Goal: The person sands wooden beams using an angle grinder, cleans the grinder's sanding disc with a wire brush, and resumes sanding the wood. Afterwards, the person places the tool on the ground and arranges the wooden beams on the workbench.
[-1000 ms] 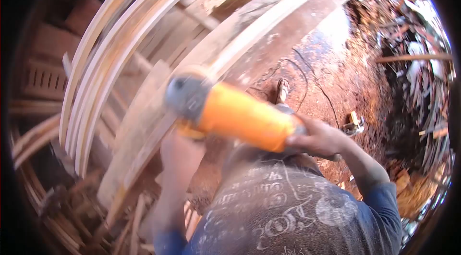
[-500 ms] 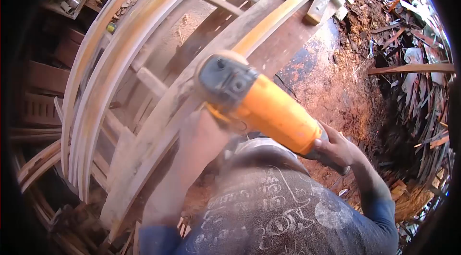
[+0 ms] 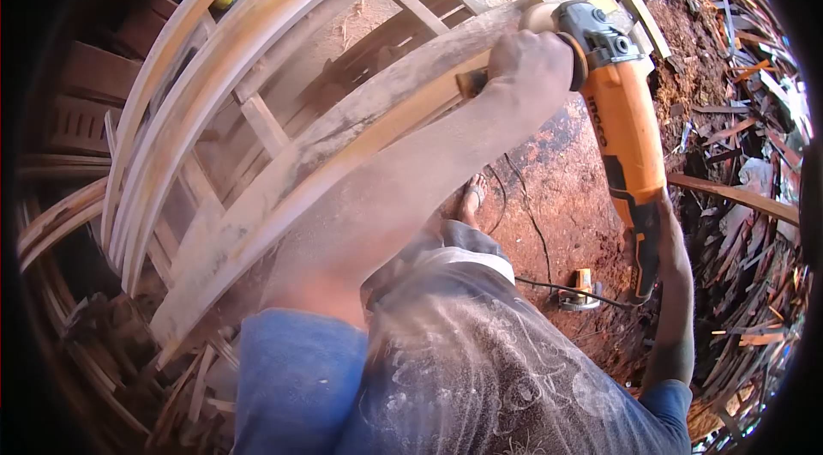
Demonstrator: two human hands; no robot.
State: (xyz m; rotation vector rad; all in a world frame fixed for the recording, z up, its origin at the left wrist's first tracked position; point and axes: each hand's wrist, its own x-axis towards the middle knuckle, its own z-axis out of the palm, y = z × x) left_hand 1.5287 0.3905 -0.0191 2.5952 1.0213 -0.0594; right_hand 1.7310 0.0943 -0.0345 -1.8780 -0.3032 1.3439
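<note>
An orange and black angle grinder [image 3: 621,125] with a round disc at its head is at the upper right, over the far end of a curved wooden piece [image 3: 377,131]. My left hand [image 3: 533,65] is wrapped round the grinder's side handle [image 3: 470,83], whose dark end pokes out of the fist. On the rear body of the grinder is my right hand [image 3: 670,216], its fingers mostly hidden behind the tool. The disc is partly covered by the left hand, and whether it touches the wood I cannot tell.
More curved wooden pieces [image 3: 257,22] lie to the left on a slatted wooden frame [image 3: 264,125]. A dark power cord [image 3: 549,286] trails past an orange-and-grey tool [image 3: 583,292] on the reddish ground. Wood scraps [image 3: 754,198] heap up at the right. My bare foot [image 3: 472,196] stands below the bench.
Both hands have carried the grinder up and to the right, along the curved piece to its far end. The grinder has swung more upright, and the cord and floor tool have come into sight.
</note>
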